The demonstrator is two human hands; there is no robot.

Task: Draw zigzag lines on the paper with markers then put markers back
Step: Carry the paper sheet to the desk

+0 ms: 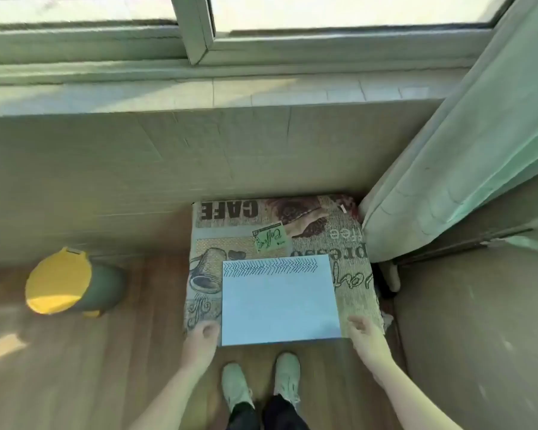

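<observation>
A white sheet of paper (280, 301) lies on a small table covered with a coffee-print cloth (330, 240). Dark zigzag lines fill a band along the sheet's far edge. My left hand (204, 335) is at the sheet's near left corner, fingers curled, with nothing visible in it. At the near right corner my right hand (362, 332) hovers with fingers apart and empty. No marker is clearly in view; a small pale stick-like object (343, 208) lies at the table's far right corner.
A bin with a yellow lid (59, 280) stands on the wooden floor to the left. A pale curtain (448, 181) hangs at the right, touching the table. A wall and window sill are behind. My feet (261, 383) stand just before the table.
</observation>
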